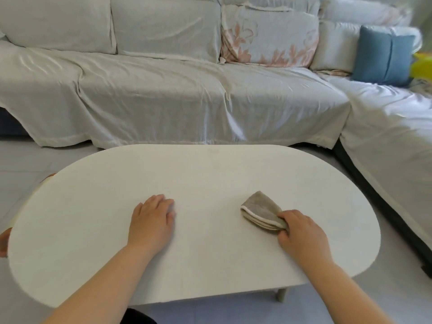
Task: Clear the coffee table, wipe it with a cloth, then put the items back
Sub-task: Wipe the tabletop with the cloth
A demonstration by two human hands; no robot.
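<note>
The white oval coffee table point(210, 174) fills the lower half of the head view. A folded grey-brown cloth point(259, 211) with a pale edge lies on it, right of the middle. My right hand point(304, 232) grips the cloth's near corner, fingers curled round it. My left hand point(152, 218) rests palm down on the tabletop left of the middle, fingers straight and holding nothing. Apart from the cloth and my hands, the tabletop bears nothing.
A corner sofa point(163, 94) under a pale cover runs behind the table and down the right side. A blue cushion point(383, 54) and a flowered cushion point(268, 36) lie on it. Brownish objects point(4, 242) peek out at the table's left edge. Grey floor surrounds the table.
</note>
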